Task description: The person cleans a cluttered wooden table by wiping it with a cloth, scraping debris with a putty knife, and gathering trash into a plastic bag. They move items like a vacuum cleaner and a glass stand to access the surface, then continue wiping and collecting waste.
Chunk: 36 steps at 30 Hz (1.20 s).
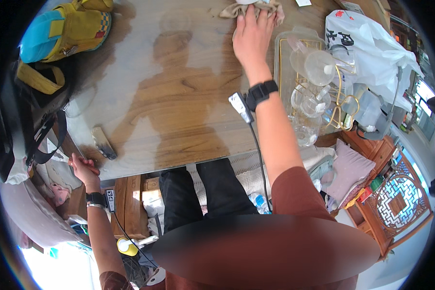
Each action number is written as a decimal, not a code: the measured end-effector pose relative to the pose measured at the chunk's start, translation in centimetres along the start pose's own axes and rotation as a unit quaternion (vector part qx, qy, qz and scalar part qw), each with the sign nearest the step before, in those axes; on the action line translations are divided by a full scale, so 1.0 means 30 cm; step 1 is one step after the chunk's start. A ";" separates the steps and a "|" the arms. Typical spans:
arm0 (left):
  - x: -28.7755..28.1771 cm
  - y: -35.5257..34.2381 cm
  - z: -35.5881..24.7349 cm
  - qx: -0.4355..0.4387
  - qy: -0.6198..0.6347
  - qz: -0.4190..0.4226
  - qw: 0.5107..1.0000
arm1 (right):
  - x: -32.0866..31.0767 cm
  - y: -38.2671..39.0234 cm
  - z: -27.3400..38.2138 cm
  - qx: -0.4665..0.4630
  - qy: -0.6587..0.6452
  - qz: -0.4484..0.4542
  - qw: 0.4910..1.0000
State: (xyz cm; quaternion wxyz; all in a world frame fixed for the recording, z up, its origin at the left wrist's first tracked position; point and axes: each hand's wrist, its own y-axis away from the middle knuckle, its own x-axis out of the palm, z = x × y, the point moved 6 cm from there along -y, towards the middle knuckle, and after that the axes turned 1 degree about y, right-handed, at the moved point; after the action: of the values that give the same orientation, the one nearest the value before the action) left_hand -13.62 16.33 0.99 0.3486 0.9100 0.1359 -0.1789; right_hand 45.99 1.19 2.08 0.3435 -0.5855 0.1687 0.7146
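At the table's far edge: the right hand [252, 41] reaches over a crumpled beige-brown cloth [233, 11], its fingers stretched out and lying on it; whether they pinch the fabric, I cannot tell.
Left hand: beside the table's near left corner, fingers curled narrowly around a reddish-brown stick [95, 170].
Table: brown wood grain under a glossy top [188, 113], with the person's reflection across the middle.
Plastic bag: white [372, 48], at the far right, printed with large dark characters partly lost in the folds, plus a small red motif.
Wrist modules: a white-faced one [238, 104] at the right wrist and another [110, 200] at the left, each with small dark markings too tiny to make out.
Yellow bag: at the far left, yellow with a light-blue end [77, 36] and a checkered patch.
Tray: clear, gold-toned inside [278, 60], right of the right forearm, with clear glassware [320, 68] and a gold wire rack [340, 92] crowded about it.
Dark flat object: near the left hand, on the tabletop [104, 143].
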 end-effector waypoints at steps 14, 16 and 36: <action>-0.011 -0.019 0.018 -0.021 -0.016 -0.043 0.999 | -0.126 0.378 0.031 0.048 -0.039 0.088 0.994; -0.011 -0.008 0.019 -0.046 -0.030 -0.048 0.997 | -0.188 0.610 0.023 0.078 -0.018 0.150 0.985; -0.014 -0.063 0.015 0.033 0.000 0.005 0.999 | -0.130 0.408 0.086 0.058 -0.132 0.044 0.989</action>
State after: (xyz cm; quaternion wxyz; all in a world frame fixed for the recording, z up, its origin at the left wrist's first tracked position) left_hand -14.80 17.32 -0.26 0.3196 0.9215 0.1253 -0.1817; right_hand 36.01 -6.95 4.48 0.3644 -0.4568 0.1889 0.7892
